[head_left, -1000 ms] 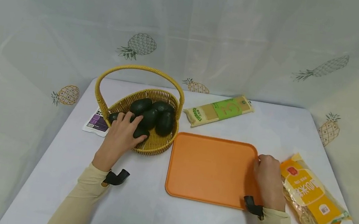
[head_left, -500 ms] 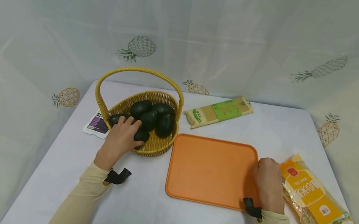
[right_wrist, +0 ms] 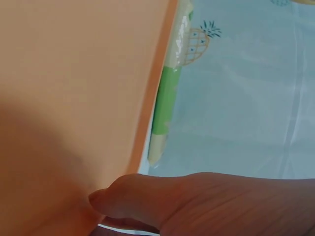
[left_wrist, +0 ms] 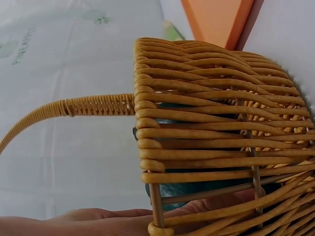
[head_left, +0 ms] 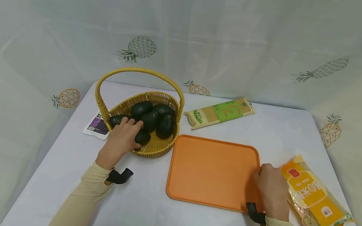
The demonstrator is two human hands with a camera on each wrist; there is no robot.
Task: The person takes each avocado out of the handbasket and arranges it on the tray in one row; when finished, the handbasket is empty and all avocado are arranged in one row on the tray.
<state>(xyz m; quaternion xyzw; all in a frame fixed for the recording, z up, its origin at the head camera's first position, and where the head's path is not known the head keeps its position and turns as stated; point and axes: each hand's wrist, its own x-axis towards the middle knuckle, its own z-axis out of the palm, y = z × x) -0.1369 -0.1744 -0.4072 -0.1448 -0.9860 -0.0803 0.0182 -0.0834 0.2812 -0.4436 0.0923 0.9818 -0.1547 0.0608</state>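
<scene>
A yellow wicker basket [head_left: 158, 152] with a tall arched handle stands at the left of the table and holds several dark green avocados [head_left: 141, 109]. My left hand [head_left: 119, 141] reaches over its front rim, fingers bent around an avocado [head_left: 143, 137] near the front; the palm hides part of that fruit. In the left wrist view the basket's weave [left_wrist: 211, 132] covers most of the fingers. An orange tray [head_left: 211, 171] lies flat to the right of the basket. My right hand [head_left: 272, 187] grips its right edge, the thumb [right_wrist: 128, 196] on top in the right wrist view.
A green-and-tan packet [head_left: 220, 113] lies behind the tray. To the right of my right hand is a yellow-and-clear food bag [head_left: 315, 197]. A purple-and-white packet [head_left: 97, 125] sticks out from behind the basket's left side. A curtain with printed pineapples hangs behind the table.
My right hand has slid slightly toward me along the tray's edge. My left hand stays in the basket with its fingers curled a little further over the avocado. The head view has tilted slightly.
</scene>
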